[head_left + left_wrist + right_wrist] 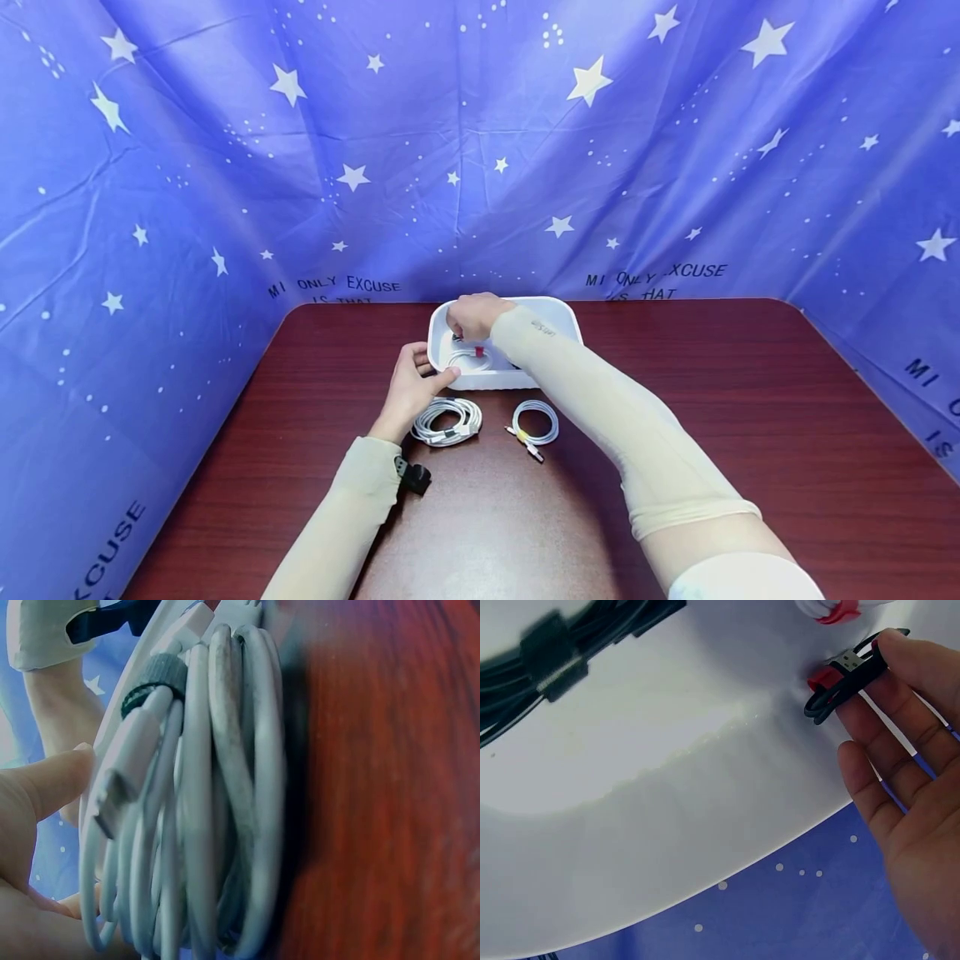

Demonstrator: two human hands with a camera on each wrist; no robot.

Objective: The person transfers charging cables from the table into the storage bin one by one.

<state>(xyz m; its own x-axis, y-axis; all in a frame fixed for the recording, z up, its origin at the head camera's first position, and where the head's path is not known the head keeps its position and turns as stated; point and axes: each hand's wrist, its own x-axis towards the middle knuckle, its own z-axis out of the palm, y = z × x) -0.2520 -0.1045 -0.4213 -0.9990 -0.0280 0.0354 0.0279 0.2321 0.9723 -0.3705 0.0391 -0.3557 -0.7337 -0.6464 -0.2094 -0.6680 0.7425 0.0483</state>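
Note:
My right hand (474, 317) reaches down into a white plastic bin (498, 382). In the right wrist view its thumb and fingers pinch a small black USB cable (845, 688), folded up and wrapped with a red strap. At the bin's front left corner is my left hand (407, 390), its thumb on the rim and its fingers against the outer side. A white cable with a red tie (471, 360) lies inside the bin. A larger black cable bundle (551, 660) with a black strap is also inside, seen only by the right wrist camera.
On the dark red table (337, 333), in front of the bin, lie two coiled cables: a thick white USB cable (423, 427) with a dark tie, and a smaller white one (553, 423) with a yellow tie. A blue star-printed curtain (480, 125) hangs behind the table.

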